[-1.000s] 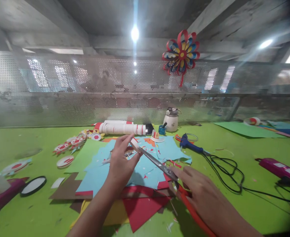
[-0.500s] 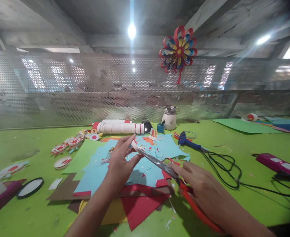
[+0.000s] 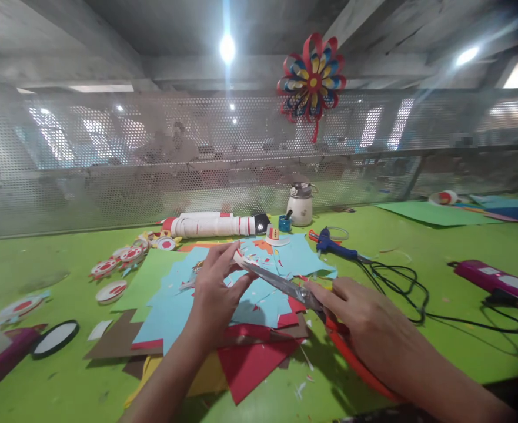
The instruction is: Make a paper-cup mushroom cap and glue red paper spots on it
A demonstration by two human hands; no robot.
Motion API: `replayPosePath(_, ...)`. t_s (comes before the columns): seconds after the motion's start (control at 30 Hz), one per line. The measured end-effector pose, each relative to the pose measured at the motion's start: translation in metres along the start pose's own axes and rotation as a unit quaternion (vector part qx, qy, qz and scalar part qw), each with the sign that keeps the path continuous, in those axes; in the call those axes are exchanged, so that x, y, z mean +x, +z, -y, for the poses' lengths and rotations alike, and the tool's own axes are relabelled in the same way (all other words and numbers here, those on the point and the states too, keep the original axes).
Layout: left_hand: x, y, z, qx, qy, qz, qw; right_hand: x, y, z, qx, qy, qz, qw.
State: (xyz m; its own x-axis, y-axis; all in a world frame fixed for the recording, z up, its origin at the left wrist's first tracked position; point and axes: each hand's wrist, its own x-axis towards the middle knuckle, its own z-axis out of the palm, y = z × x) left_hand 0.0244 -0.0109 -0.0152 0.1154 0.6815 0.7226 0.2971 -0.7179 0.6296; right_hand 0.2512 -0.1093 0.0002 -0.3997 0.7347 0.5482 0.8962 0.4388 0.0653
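My left hand [image 3: 217,288] pinches a small white and red paper piece [image 3: 240,258] between thumb and fingers, above a pile of light blue paper [image 3: 174,317]. Red-handled scissors [image 3: 285,286] are gripped in my right hand [image 3: 360,311], their blades pointing left with the tips at the paper piece. Small paper scraps lie scattered over the blue sheets. Under them show brown sheets [image 3: 113,338] and a red sheet [image 3: 250,367]. How far apart the blades are is hard to tell.
A blue glue gun [image 3: 338,247] with black cable lies right of the pile. Behind stand a white bottle [image 3: 300,208] and a blue jar [image 3: 284,223], beside a white paper roll [image 3: 214,226]. Round paper pieces [image 3: 112,291] lie left; a purple power strip [image 3: 497,279] lies right.
The view has shifted slightly. My right hand and the scissors have turned a little, with the handles somewhat higher at the thumb. My left hand keeps its pinch on the paper piece.
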Motion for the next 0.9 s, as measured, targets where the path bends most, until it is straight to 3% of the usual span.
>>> replayPosePath(0.33, -0.0004, -0.0030, -0.0018, 0.087, 0.031, 0.003, 0.996, 0.0047, -0.0071, 0.0040, -0.012, 0.000, 0.011, 1.000)
replayPosePath(0.9, -0.0005, -0.0002, -0.0032, 0.029, 0.007, -0.013, 0.999, 0.0010, -0.0024, 0.0065, 0.007, 0.005, -0.004, 1.000)
